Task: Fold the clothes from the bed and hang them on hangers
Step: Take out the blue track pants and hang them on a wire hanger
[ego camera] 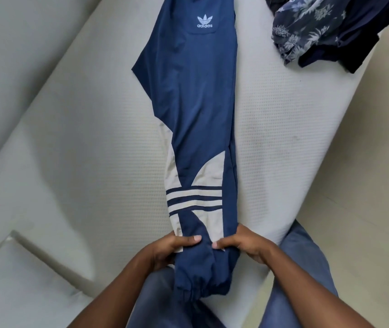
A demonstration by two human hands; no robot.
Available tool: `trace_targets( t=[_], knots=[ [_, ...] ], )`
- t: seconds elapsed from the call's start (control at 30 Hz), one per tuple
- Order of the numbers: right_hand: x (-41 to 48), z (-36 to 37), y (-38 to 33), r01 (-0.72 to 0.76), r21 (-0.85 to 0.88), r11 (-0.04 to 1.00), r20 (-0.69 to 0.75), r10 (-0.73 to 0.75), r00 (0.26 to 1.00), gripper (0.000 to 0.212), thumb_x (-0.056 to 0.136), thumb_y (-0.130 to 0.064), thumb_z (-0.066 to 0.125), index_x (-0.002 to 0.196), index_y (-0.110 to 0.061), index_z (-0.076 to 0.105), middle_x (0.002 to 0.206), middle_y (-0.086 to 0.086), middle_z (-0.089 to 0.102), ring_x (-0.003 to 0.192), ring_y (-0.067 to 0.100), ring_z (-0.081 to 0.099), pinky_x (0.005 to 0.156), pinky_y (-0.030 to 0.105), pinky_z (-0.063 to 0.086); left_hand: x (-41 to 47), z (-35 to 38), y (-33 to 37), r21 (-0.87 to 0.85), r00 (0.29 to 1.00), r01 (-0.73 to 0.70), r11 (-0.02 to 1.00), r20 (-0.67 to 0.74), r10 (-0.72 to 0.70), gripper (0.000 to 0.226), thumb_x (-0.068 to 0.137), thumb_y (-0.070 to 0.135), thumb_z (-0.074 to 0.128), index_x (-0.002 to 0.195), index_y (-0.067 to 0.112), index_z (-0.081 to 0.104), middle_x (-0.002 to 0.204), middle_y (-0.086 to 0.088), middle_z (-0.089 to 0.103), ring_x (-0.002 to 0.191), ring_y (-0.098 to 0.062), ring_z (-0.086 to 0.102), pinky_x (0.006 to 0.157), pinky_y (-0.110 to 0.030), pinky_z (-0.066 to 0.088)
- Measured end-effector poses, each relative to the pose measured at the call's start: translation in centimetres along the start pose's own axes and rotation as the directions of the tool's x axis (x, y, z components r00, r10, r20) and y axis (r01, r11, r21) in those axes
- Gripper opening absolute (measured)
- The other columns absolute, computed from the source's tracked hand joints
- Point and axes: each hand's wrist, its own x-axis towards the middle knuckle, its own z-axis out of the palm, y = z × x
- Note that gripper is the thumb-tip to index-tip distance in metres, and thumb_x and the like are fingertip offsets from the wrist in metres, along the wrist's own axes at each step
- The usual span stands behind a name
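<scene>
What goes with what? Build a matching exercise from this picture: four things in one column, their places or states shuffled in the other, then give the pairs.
Things
1. navy track pants
2. floral garment
3. left hand
4. elastic cuff

Places or states
a. bunched at the far right of the mattress
b. gathered, at the end nearest the person
c. laid out lengthwise on the mattress
d. grips the pants near their lower end

Pairs: 1-c, 2-a, 3-d, 4-b

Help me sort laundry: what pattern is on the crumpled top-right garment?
The crumpled garment has a pale leaf print on blue; head view.
</scene>
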Motion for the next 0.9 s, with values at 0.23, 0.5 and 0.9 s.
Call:
trace_targets(
  t=[0.23,0.5,0.9],
  knots=[
    [0.4,-3.4,2.1,-0.208,-0.486,0.849,-0.245,0.096,0.965,0.024,0.09,-0.035,0.073,0.083,-0.012,0.07,0.065,-0.004,0.073,0.059,0.016,0.067,0.057,0.023,0.05,1.8,-1.4,-0.7,0.583,0.966,0.219,0.783,-0.244,-0.089,0.063,0.086,0.071,0.067,0.122,0.02,0.064,0.11,-0.006,0.075,0.086,-0.021,0.073,0.067,-0.029,0.059],
    [4.2,-5.0,-6.1,-0.023,-0.381,0.924,-0.612,-0.234,0.755,0.033,0.091,-0.046,0.073,0.097,-0.015,0.065,0.09,-0.003,0.071,0.087,0.017,0.068,0.072,0.033,0.053,3.3,-4.6,6.1,0.537,0.896,0.151,0.83,-0.429,0.114,0.064,0.093,0.068,0.059,0.1,0.005,0.071,0.081,-0.016,0.078,0.073,-0.03,0.078,0.067,-0.035,0.062],
    [10.2,-7.6,-17.7,0.071,-0.49,0.869,-0.68,-0.432,0.592,0.021,0.096,-0.034,0.069,0.093,-0.014,0.064,0.088,-0.003,0.068,0.086,0.021,0.067,0.078,0.038,0.057,6.4,-9.7,27.2,0.709,0.355,-0.238,0.664,-0.573,0.739,0.064,0.098,0.029,0.061,0.154,0.033,0.03,0.105,-0.009,0.069,0.094,-0.027,0.068,0.092,-0.046,0.056]
  ],
)
